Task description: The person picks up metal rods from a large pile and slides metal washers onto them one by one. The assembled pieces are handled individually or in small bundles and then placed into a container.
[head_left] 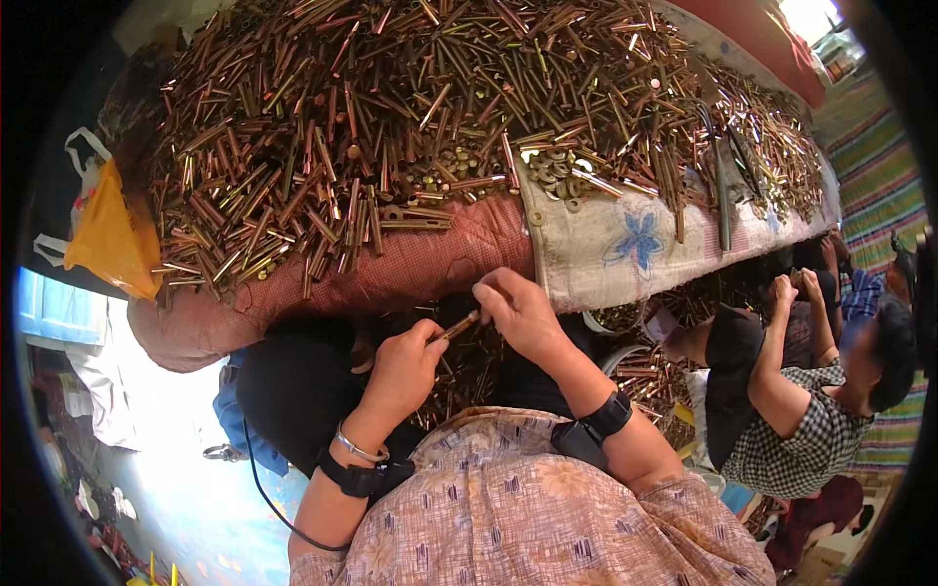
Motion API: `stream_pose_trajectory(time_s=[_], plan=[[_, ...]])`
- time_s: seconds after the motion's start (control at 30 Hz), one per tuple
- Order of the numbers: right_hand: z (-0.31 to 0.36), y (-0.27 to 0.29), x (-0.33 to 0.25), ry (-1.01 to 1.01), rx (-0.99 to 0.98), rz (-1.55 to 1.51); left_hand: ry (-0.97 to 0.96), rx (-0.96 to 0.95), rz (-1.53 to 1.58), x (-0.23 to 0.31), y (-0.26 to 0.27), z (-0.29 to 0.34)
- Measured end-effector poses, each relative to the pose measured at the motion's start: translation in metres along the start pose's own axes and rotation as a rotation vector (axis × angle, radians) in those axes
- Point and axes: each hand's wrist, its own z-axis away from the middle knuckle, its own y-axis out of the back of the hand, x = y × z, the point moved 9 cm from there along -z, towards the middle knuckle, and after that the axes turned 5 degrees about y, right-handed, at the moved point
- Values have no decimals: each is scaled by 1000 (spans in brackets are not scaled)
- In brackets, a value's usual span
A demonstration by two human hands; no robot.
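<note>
My left hand (401, 371) is closed round a short brass-coloured metal rod (456, 327), which looks like an anchor bolt or sleeve and slants up to the right. My right hand (525, 314) is at the rod's far end, its thumb and forefinger pinched together; whether they grip the tip or a small part is too fine to see. Both hands are above my lap, just in front of the red padded edge (391, 262) of the work surface. A big heap of similar metal rods and tubes (391, 88) covers that surface, with loose washers (555, 176) near its front.
A white sack cloth (596, 256) with a blue flower drapes the edge. Long-handled pliers or a similar tool (723, 190) lie on the heap. An orange plastic bag (115, 230) hangs at the left. On the right sits a co-worker in a checked shirt (806, 444). More rods fill a container (645, 376) below.
</note>
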Motion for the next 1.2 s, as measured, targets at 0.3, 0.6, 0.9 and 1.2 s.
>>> stream_pose_trajectory(time_s=[0.3, 0.6, 0.9, 1.2], plan=[[-64, 67, -62, 500, 297, 620, -2, 32, -479, -7, -10, -8], [-134, 63, -34, 306, 217, 883, -14, -55, -344, 24, -1, -28], [-145, 88, -28, 215, 234, 355, 97, -119, 99, 17, 2, -61], [-162, 35, -40, 353, 12, 755, 201, -247, 527, 5, -17, -65]])
